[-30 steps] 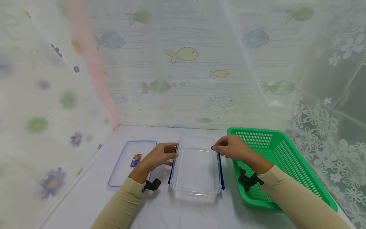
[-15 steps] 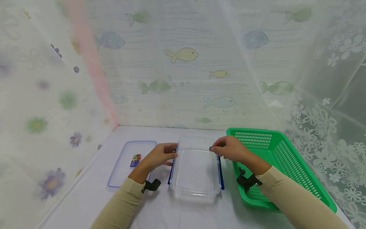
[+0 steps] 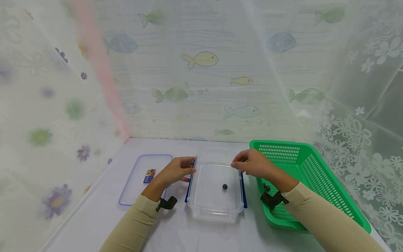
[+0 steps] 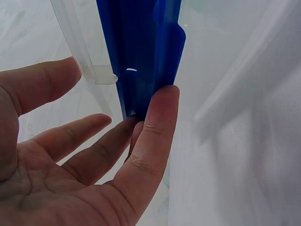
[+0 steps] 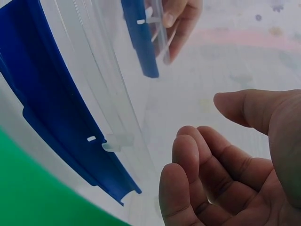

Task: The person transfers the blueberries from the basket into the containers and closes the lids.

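A clear plastic food container (image 3: 204, 196) with blue side latches (image 4: 141, 42) stands in the middle, and a small dark ball (image 3: 225, 187) lies inside it, right of centre. At its left side my left hand (image 3: 179, 170) holds the rim, thumb at the clear edge and fingertips against the hanging blue latch. My right hand (image 3: 255, 163) hovers over the far right corner, fingers loosely bent, thumb apart and nothing between them in the right wrist view.
On the left lies a clear lid (image 3: 141, 196) with a blue edge and a colourful label (image 3: 149, 176). A green slotted basket (image 3: 338, 189) stands on the right, beneath my right forearm. Patterned curtains (image 3: 195, 77) rise behind the white table (image 3: 176, 227).
My right fingers have let go of the dark ball, which has dropped into the container. Just before, that hand shifted slightly left over the rim. My left hand stays where it was.
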Demonstrator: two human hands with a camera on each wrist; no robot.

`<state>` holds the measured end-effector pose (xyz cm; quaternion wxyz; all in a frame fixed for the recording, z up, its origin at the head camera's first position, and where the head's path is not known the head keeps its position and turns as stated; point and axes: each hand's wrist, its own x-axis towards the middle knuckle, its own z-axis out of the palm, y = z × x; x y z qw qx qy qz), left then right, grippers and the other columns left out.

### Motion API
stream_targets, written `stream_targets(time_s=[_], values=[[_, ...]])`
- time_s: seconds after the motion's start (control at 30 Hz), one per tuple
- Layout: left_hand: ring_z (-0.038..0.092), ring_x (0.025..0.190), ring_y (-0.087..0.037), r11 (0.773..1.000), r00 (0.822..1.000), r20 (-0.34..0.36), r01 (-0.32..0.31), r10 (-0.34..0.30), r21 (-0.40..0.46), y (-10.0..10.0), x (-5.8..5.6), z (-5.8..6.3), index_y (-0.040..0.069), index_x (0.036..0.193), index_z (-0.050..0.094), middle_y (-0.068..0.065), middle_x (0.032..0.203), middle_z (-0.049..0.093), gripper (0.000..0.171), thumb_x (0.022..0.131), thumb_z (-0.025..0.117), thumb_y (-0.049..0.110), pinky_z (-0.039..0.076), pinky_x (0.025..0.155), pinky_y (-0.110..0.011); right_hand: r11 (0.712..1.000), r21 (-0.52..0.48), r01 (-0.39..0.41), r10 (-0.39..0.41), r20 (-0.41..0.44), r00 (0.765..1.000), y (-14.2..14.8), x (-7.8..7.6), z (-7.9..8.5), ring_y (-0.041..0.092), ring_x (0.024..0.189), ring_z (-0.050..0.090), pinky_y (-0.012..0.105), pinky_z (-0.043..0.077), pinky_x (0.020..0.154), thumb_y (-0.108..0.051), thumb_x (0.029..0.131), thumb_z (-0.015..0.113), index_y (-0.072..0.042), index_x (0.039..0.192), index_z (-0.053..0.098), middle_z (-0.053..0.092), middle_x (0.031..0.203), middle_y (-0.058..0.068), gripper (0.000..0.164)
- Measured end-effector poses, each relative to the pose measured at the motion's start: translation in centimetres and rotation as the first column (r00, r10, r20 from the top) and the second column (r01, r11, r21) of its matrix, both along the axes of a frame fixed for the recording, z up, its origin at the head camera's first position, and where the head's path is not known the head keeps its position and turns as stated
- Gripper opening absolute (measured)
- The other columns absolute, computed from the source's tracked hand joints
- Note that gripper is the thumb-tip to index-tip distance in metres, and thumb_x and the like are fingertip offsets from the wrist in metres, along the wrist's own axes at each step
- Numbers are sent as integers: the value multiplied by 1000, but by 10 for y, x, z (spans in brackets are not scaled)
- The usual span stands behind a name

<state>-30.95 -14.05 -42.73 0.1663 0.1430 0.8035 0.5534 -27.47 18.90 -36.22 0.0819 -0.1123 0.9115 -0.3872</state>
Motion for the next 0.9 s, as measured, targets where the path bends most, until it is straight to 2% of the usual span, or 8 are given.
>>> stream_targets(time_s=[0.13,0.27,0.5,0.7,0.9], values=[[67,123,-29,1000,1000,2,-12,12,-6,0,1,1,10,156,46,-19,149,57,65,98,73,19,65,85,-41,1000,5,7,-7,4,1000,0,1,0,20,83,67,30,61,69,-33,96,74,-15,104,77,73,94,4,20],[67,123,-29,1000,1000,1,-17,17,-6,0,1,1,9,156,46,-18,149,57,65,98,73,19,65,85,-41,1000,1,7,-7,1,1000,2,1,0,20,82,67,31,62,70,-31,97,73,-14,105,77,74,95,6,19],[64,127,-31,1000,1000,-3,-8,8,2,-1,2,1,10,156,46,-19,150,56,63,99,71,18,65,86,-41,1000,-4,9,-9,-15,1000,9,-1,-1,21,82,68,42,64,74,-28,98,72,-12,107,76,74,100,8,19],[63,129,-32,1000,1000,2,2,-2,10,-2,3,3,9,157,44,-21,152,54,64,99,71,19,65,86,-42,1000,-14,24,-24,-26,999,16,-2,-2,19,81,69,37,63,71,-28,99,71,-10,109,76,74,103,8,22],[62,130,-33,1000,1000,1,6,-6,11,0,2,3,8,157,44,-21,151,54,61,101,68,14,65,86,-43,997,-28,78,-78,-24,997,27,-2,-2,18,80,70,34,63,71,-27,99,70,-7,110,75,74,104,11,23]])
